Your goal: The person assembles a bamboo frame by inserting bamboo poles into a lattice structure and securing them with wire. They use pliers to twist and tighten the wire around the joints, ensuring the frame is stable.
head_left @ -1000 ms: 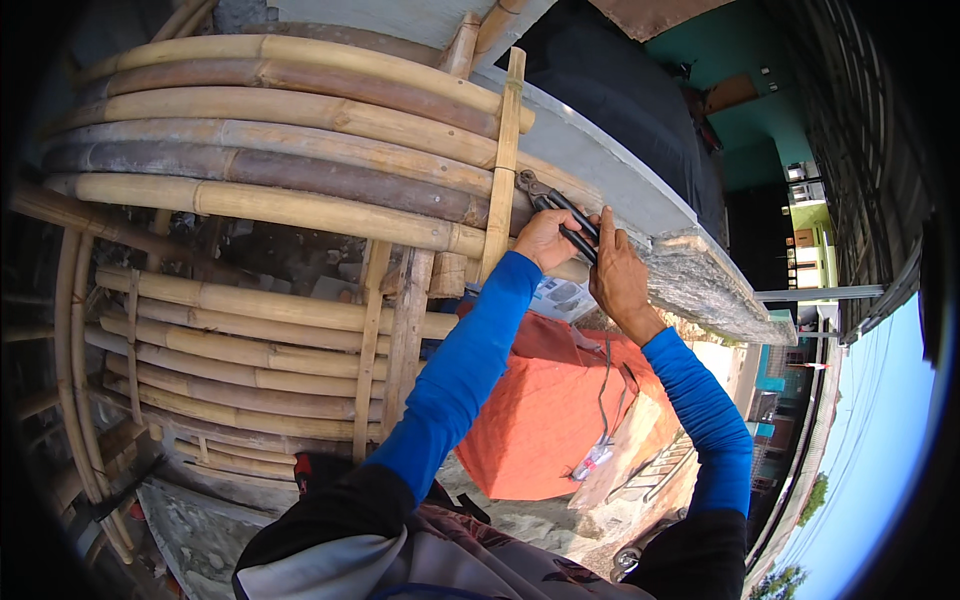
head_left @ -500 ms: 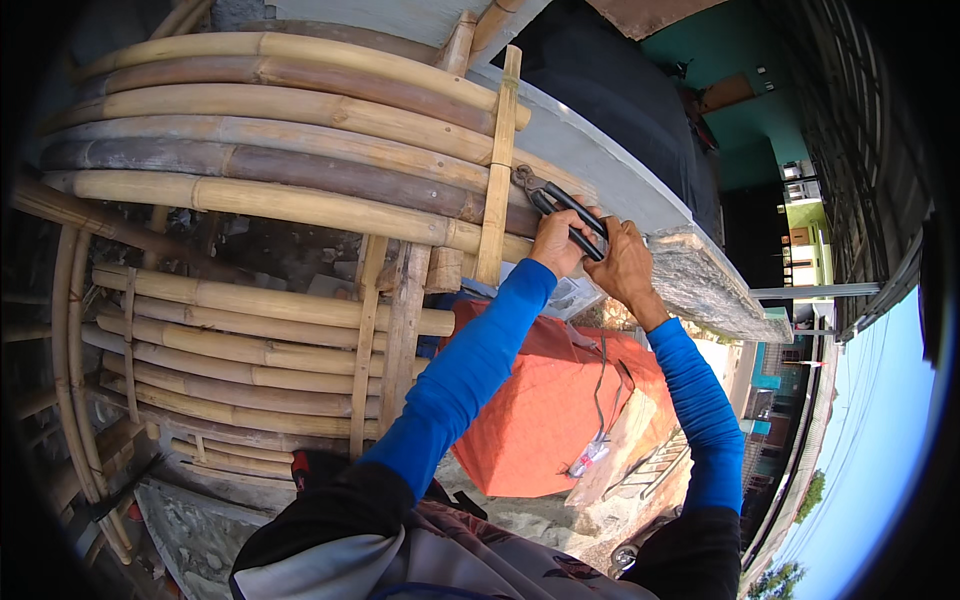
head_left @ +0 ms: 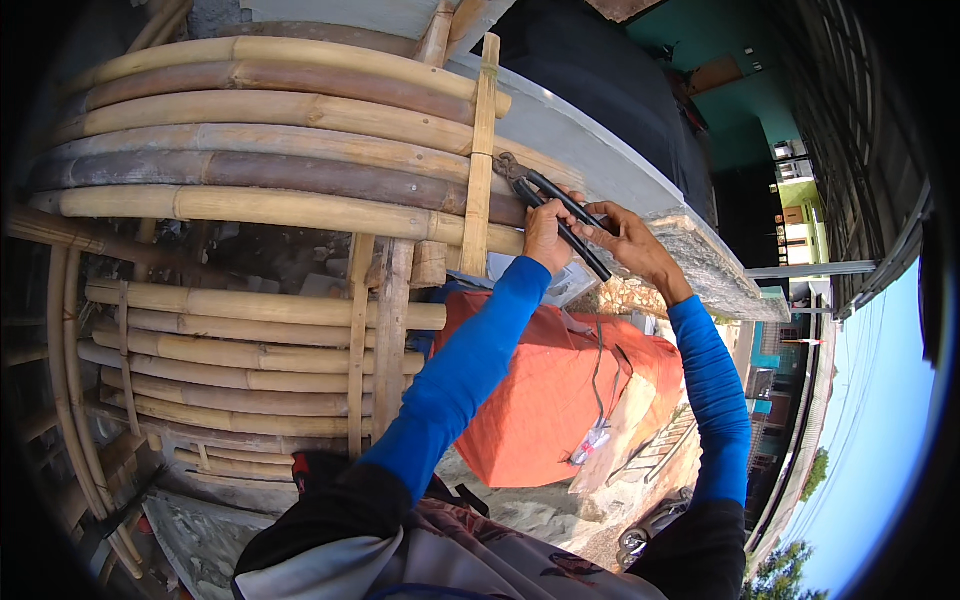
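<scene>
The pincers point(head_left: 550, 190) lie across the right end of the bamboo poles point(head_left: 330, 202), their metal head just beside the upright bamboo strip point(head_left: 481, 140). The left hand point(head_left: 546, 236) has its fingers wrapped round the lower black handle, while the right hand point(head_left: 638, 246) grips the upper one near its end. They should feel stiff and head-heavy, best held far along the handles.

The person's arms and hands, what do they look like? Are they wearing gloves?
No gloves: the left hand and the right hand are bare. Both arms have snug, wrinkly, bright blue sleeves reaching to the wrists. Higher up are looser black shirt sleeves. The blue looks plain.
</scene>
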The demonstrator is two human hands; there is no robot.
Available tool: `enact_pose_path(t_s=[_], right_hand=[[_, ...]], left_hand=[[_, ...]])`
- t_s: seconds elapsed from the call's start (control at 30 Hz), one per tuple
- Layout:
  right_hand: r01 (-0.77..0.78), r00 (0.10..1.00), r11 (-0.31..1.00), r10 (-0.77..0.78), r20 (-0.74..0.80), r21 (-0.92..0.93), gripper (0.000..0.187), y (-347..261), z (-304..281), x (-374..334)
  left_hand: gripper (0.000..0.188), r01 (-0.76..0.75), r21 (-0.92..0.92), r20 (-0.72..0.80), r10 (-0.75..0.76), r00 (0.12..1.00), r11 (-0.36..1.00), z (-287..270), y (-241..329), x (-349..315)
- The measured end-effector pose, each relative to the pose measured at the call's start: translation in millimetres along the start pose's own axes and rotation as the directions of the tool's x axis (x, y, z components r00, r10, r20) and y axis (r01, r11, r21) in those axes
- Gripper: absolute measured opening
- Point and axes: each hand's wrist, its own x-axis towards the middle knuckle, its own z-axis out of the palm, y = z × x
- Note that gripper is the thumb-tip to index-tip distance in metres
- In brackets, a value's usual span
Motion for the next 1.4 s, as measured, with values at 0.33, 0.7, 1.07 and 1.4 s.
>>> enact_pose_path(t_s=[0.33,0.7,1.07,1.4], right_hand=[[0.127,0.853,0.733,-0.424,-0.303,-0.668,0.038,-20.3,3.6,-16.0],[-0.234,0.929,0.888,0.325,-0.179,0.396,0.059,28.5,62.4,-150.3],[-0.049,0.864,0.981,-0.052,-0.5,-0.186,0.019,145.7,-68.5,-77.5],[-0.241,0.966,0.771,0.132,-0.223,-0.589,0.024,-7.0,45.8,-157.5]], left_hand=[[0.017,0.12,-0.049,0.001,-0.12,0.993,0.992,-3.4,6.2,-1.9],[0.017,0.002,0.103,0.088,-0.011,0.996,0.995,-1.3,-9.9,3.4],[0.037,0.008,0.056,0.136,-0.016,0.991,0.998,5.5,-18.9,-10.2],[0.041,-0.046,0.382,0.011,0.045,0.999,0.923,-7.6,2.1,-10.8]])
